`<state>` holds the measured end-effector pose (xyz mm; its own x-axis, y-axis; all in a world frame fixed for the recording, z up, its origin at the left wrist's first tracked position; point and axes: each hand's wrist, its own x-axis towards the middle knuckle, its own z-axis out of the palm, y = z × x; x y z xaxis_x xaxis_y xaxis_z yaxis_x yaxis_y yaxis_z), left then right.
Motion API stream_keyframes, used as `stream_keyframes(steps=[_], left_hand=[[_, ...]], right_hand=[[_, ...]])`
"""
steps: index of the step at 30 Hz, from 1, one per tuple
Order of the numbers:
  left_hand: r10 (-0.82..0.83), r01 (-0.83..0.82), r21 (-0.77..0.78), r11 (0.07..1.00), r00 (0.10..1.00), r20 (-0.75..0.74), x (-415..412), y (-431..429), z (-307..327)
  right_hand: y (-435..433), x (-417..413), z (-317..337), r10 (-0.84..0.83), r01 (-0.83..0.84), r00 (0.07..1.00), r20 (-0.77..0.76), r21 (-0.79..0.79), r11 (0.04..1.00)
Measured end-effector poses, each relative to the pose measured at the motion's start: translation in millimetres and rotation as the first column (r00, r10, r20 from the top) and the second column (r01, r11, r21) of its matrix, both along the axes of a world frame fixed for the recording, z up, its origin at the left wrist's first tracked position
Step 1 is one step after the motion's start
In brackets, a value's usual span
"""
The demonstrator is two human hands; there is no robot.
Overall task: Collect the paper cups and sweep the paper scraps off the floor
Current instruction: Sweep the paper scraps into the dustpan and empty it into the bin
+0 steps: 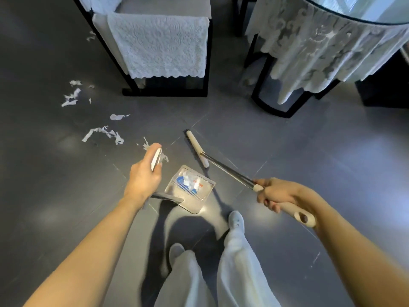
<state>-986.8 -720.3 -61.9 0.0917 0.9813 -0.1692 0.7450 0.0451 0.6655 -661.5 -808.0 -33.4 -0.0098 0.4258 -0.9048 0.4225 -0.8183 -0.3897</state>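
Note:
My left hand (143, 176) grips the pale handle top of the long-handled dustpan (190, 189), which stands on the dark floor in front of my feet. Inside the pan lie crushed white, blue and red paper cups (189, 181) and a few scraps. My right hand (274, 194) grips the broom's handle; the metal pole slants down to the cream broom head (197, 149), which rests on the floor just beyond the pan. White paper scraps (104, 134) trail across the floor to the left, more scraps (70, 96) lie farther back, and a few scraps (164, 158) sit beside my left hand.
A black-framed chair (163, 91) with a white lace cover stands straight ahead. A round glass-topped table (354, 21) with a lace cloth is at the upper right, on black legs (261, 103). My feet in pale shoes (236, 220) stand behind the pan.

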Motion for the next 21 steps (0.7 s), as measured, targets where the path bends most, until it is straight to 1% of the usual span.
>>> stream_keyframes(steps=[3, 6, 8, 9, 11, 13, 15, 17, 19, 21], left_hand=[[-0.061, 0.061, -0.032, 0.998, 0.998, -0.002, -28.4, -15.5, 4.8], [-0.126, 0.125, -0.052, 0.991, 0.992, -0.013, -46.1, -28.1, 3.8], [-0.159, 0.156, -0.062, 0.986, 0.987, -0.03, -53.3, -32.7, -1.2], [-0.156, 0.154, -0.063, 0.986, 0.987, -0.033, -55.9, -33.0, -3.7], [-0.118, 0.116, -0.053, 0.992, 0.993, -0.026, -59.4, -31.4, -8.5], [-0.079, 0.078, -0.051, 0.996, 0.997, -0.023, -59.7, -29.9, -10.4], [-0.067, 0.065, -0.055, 0.996, 0.997, -0.025, -57.1, -29.1, -10.1], [-0.061, 0.06, -0.048, 0.997, 0.998, -0.026, -58.2, -29.5, -8.8], [-0.041, 0.04, -0.039, 0.998, 0.998, -0.037, -64.8, -31.3, -6.5], [0.03, -0.031, -0.023, 0.999, 0.999, -0.04, -75.7, -31.9, -4.6]], right_hand=[[-22.8, -22.5, -6.4, -0.003, 0.001, 0.996, 0.086, 0.02, 1.0], [-39.9, -44.1, -20.7, 0.047, -0.049, 0.983, 0.178, 0.011, 0.999], [-47.4, -62.7, -29.9, 0.065, -0.066, 0.973, 0.222, -0.002, 0.998], [-50.3, -72.9, -34.7, 0.049, -0.049, 0.974, 0.221, -0.006, 0.999], [-56.0, -96.9, -42.4, 0.008, -0.007, 0.985, 0.17, -0.006, 1.0], [-60.0, -122.9, -43.9, 0.003, 0.0, 0.99, 0.141, -0.022, 1.0], [-60.3, -135.3, -41.4, -0.075, 0.079, 0.994, 0.078, -0.054, 0.995], [-54.3, -131.5, -32.2, -0.099, 0.099, 0.995, -0.001, -0.044, 0.994], [-39.9, -121.5, -19.1, -0.068, 0.067, 0.997, -0.023, -0.025, 0.997], [-22.4, -114.8, -10.0, -0.082, 0.081, 0.996, -0.035, -0.022, 0.996]])
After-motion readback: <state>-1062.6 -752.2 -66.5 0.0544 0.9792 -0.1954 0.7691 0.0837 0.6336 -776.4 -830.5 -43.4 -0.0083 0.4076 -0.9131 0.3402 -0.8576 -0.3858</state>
